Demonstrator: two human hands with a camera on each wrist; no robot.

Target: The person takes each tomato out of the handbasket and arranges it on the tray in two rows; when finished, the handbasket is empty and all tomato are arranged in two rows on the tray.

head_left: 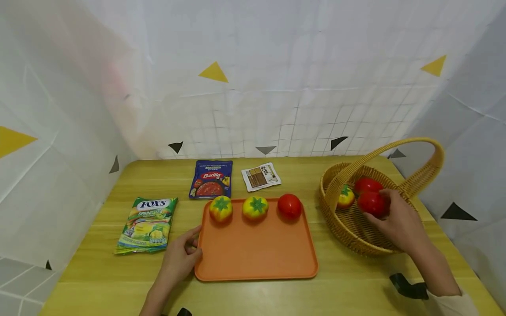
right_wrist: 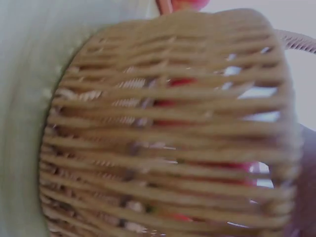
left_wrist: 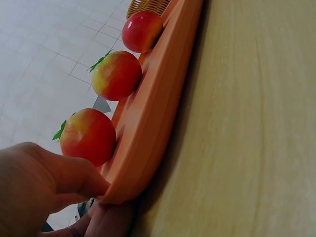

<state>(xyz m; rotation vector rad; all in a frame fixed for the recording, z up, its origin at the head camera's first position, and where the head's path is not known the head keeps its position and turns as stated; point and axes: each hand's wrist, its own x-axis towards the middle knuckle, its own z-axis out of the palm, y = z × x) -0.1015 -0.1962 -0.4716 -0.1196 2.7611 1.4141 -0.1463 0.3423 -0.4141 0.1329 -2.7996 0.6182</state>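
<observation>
Head view: orange tray (head_left: 257, 250) between both hands (head_left: 179, 259) (head_left: 403, 224).

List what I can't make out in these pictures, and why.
Head view: part of the rear fruit, behind the held fruit; the yellow-red fruit's left side, behind the basket handle; the white packet's fine print, too small.
Left wrist view: most of the basket, cut off by the top edge.
Right wrist view: the basket's contents, blurred behind its weave.
</observation>
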